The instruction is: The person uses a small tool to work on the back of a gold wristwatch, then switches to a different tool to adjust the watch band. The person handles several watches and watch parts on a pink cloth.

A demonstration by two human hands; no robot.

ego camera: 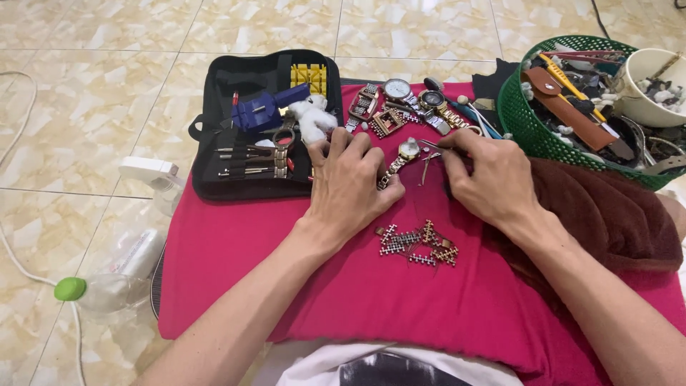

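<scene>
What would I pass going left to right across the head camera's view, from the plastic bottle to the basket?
Clear plastic bottle with green cap → black tool case → left hand → gold watch → right hand → green basket → white cup.

My left hand point(350, 187) hides part of watch band point(389, 174). Tool tip under right hand point(493, 179) too small to tell. Green basket point(522, 118) and white cup point(643, 89) cut by right edge.
</scene>
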